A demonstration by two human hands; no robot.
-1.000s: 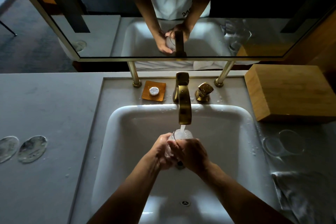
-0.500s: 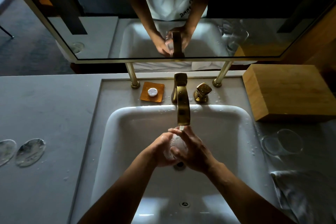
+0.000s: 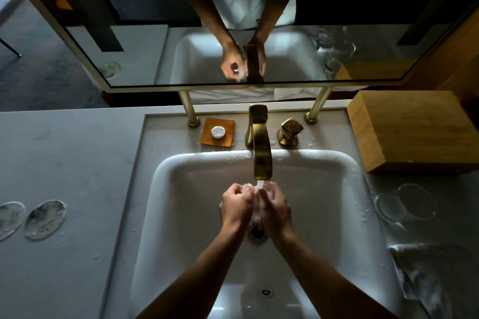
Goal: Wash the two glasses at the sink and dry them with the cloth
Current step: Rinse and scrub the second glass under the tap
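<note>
A clear drinking glass (image 3: 255, 211), wet and nearly hidden, sits between your two hands over the drain (image 3: 256, 232) of the white rectangular basin (image 3: 186, 189), right under the thin stream from the brass tap (image 3: 261, 153). Your left hand (image 3: 237, 206) curls its fingers round one side of the glass and your right hand (image 3: 274, 208) wraps the other, so both have a closed hold on it and little of the glass shows.

The main risk, judged from here, is slip: wet glass in wet hands above hard porcelain, and a loosened grip while you turn it could drop it onto the basin floor and chip or crack it. The tap spout hangs just above your knuckles, so lifting the glass straight up could knock its rim against the brass.

To your right on the grey stone worktop (image 3: 64, 163), the crumpled grey cloth (image 3: 425, 274) lies near the basin edge, and beyond it the second clear glass (image 3: 405, 206) rests on its side among water drops; a careless reach for the cloth could set that glass rolling. Further back stand the pale wooden box (image 3: 414, 132), the brass tap handle (image 3: 290, 131) and the amber soap dish (image 3: 217, 132).
</note>
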